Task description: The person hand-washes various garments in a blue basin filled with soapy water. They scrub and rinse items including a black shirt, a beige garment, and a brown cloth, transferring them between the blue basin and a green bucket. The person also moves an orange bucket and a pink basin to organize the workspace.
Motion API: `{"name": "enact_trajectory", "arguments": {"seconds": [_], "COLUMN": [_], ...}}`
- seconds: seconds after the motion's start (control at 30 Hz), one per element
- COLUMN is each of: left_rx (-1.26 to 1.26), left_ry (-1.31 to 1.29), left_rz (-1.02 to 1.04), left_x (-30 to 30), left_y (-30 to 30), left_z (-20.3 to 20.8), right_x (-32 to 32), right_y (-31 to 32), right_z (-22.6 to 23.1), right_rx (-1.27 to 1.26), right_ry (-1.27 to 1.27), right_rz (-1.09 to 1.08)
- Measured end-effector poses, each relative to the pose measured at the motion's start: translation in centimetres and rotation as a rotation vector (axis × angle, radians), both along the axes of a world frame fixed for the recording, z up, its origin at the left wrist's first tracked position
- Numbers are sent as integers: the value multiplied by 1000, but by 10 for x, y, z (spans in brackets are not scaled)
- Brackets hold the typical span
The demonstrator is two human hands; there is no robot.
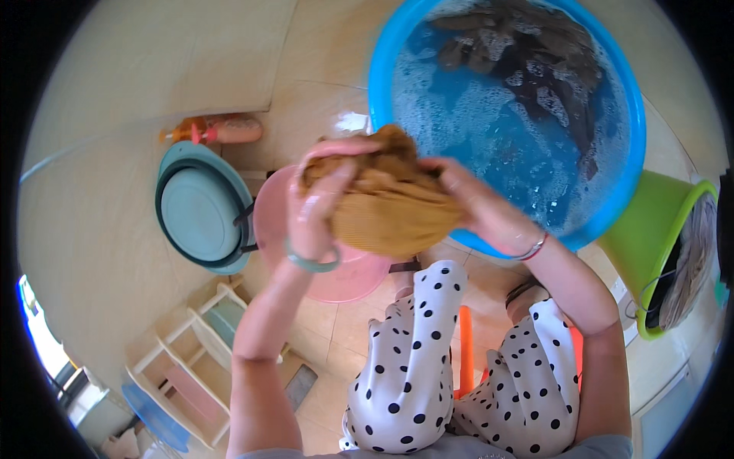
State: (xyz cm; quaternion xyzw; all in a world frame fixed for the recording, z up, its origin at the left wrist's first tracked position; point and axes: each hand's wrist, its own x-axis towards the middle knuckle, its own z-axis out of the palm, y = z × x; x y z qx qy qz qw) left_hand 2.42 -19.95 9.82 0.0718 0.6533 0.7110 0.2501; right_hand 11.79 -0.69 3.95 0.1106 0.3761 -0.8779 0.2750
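We have both hands on one cloth, mustard-brown, bunched at the top, flatter and ribbed below. Left hand [319,195] clamps the left side of the cloth [394,222], fingers over the folds; right hand [478,203] pinches the right edge, some fingertips hidden behind it. Motion blur on the grip, so we can't tell exact finger placement. Cloth is held up between the hands, in front of the knees. Just below the grip, partly covered by it, we see a pink basin [348,284]. Beyond the grip and to its right: blue tub [382,84] with sudsy water and dark laundry [562,84]. Far right of the grip: green bucket [646,214], tilted in view, grey fabric [690,264] inside. Left of the grip: teal basin [200,216], bottles [235,130] just beyond it. Lower left: rack [180,363].
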Motion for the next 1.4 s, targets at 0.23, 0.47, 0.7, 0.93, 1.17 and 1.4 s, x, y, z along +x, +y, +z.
{"name": "enact_trajectory", "arguments": {"seconds": [0.23,0.47,0.7,0.93,1.17,1.4], "left_rx": [-431,-1073,-199,-47,521,77], "left_ry": [-540,399,-214,-848,-1082,-1082], "left_rz": [-1,-283,-275,-26,-281,-14], "left_x": [-8,-2,13,22,-11,-5], "left_y": [-162,-155,32,147,190,195], "left_z": [-45,-92,-57,-129,-134,-139], "right_x": [14,-15,-35,-31,8,6], "right_y": [-130,-45,92,108,60,32], "right_z": [-59,-26,-89,-148,-27,-10], "right_rx": [439,821,2049,1484,1295,1509], "right_ry": [472,421,242,-48,556,679], "right_rz": [377,-121,-221,-280,-520,-492]}}
